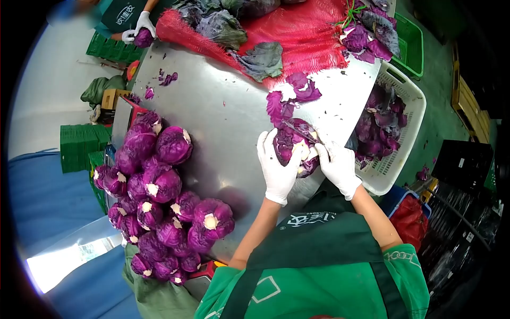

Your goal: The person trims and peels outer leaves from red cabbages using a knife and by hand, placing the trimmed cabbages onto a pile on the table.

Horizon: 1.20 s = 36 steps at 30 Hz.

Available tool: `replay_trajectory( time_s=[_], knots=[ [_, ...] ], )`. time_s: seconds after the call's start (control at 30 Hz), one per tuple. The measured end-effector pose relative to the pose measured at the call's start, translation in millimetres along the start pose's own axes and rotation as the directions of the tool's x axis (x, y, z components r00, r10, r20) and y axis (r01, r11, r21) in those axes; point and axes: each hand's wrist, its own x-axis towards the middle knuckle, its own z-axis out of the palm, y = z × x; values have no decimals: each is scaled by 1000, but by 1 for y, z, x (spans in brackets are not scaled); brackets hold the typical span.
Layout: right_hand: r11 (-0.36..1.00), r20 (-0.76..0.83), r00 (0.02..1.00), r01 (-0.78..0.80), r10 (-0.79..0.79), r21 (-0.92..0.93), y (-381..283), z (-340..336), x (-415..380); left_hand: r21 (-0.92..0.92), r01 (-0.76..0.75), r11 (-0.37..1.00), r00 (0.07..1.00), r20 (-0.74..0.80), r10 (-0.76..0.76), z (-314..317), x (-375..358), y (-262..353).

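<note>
In white gloves, both my hands are at a red cabbage (287, 142) on the steel table. My left hand (277, 169) grips the cabbage from its left side, fingers along the leaves. My right hand (338, 166) is closed at the cabbage's right side, by the pale cut stem. A slim dark knife (302, 132) runs from its fingers across the top of the cabbage; the handle is hidden in the hand. Loose purple leaves (294, 95) lie just beyond the cabbage.
Trimmed red cabbages (162, 183) are piled at the table's left. A red mesh sack (297, 37) with untrimmed heads lies at the back. A white basket (411, 135) of leaves stands at the right. Another person's gloved hand (144, 22) holds a cabbage at the far left.
</note>
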Motion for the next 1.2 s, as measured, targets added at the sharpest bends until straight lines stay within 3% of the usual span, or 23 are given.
replay_trajectory(
  time_s=[0.17, 0.23, 0.27, 0.3, 0.33, 0.4, 0.47, 0.5, 0.53, 0.57, 0.63, 0.7, 0.73, 0.77, 0.8, 0.83, 0.87, 0.9, 0.97, 1.0, 1.03, 1.1, 1.2],
  knots=[
    [999, -19, 998, -52, 51, -4, 9, 5, -1, 40, -52, 998, 998, -30, 54, 7, -1, 2],
    [998, -183, 982, 41, -47, -37, 20, 15, -1, 133, -58, 989, 996, -60, 67, 7, -1, 10],
    [981, -187, 966, -190, 179, -41, 30, 19, 2, 177, -73, 982, 996, -42, 82, 7, -6, 11],
    [938, -31, 953, -292, 303, 187, 93, 31, 25, 170, -150, 974, 988, -17, 155, 6, -15, 9],
    [917, 51, 938, -345, 342, 199, 109, 29, 32, 185, -168, 968, 984, -20, 174, 5, -26, 9],
    [900, 57, 954, -296, 293, 321, 137, 49, 52, 210, -223, 952, 968, -68, 241, 8, -30, -1],
    [680, 259, 876, -479, 406, 555, 95, 28, 51, 110, -164, 980, 981, -83, 173, 0, -24, -15],
    [668, 338, 819, -574, 464, 473, 87, 21, 57, 53, -142, 988, 987, -72, 146, -8, -21, -22],
    [832, 178, 920, -391, 349, 392, 86, 33, 62, 81, -281, 956, 958, -39, 285, -20, -12, -25],
    [877, 143, 951, -308, 273, 368, 87, 44, 61, 192, -359, 913, 930, -4, 366, -28, -4, -24],
    [897, 184, 969, -225, 165, 381, 52, 36, 57, -119, 40, 992, 979, 205, -15, -41, 6, 0],
    [896, 119, 989, -129, 86, 425, 49, 31, 51, -183, 17, 983, 984, 177, 16, -39, 6, -10],
    [892, 65, 998, -52, 26, 450, 52, 29, 47, -9, -159, 987, 978, 132, 158, -40, 2, -11],
    [958, -167, 970, 210, -178, 196, 54, 26, 41, 173, -316, 933, 947, 106, 302, -42, -1, -12],
    [983, -69, 990, 131, -123, 129, 36, 14, 21, 285, -231, 930, 971, 134, 200, -41, -10, -11],
    [997, 32, 997, 64, -65, 44, 17, 1, 3, 254, -165, 953, 984, 111, 141, -38, -14, -9],
    [999, 131, 991, 14, -7, -50, -2, -11, -16, 227, -153, 962, 986, 92, 135, -36, -16, -11],
    [994, 162, 985, 71, -56, -87, -11, -13, -29, 195, -146, 970, 989, 69, 135, -33, -15, -12],
    [995, 252, 967, 4, 22, -102, -23, -12, -41, 195, -186, 963, 982, 57, 178, -29, -12, -18],
    [991, 152, 986, 79, -62, -108, -20, -1, -42, 119, -186, 975, 982, 65, 179, -28, -11, -20],
    [992, 149, 987, 70, -54, -108, -17, 0, -42, 44, -187, 981, 980, 74, 183, -28, -9, -20],
    [977, 215, 975, 96, -54, -192, -15, -1, -33, 79, -174, 982, 982, 87, 167, -28, -10, -20],
    [985, 183, 982, 67, -38, -157, -15, 5, -24, 120, -107, 987, 994, 29, 104, -23, -15, -19]
  ],
)
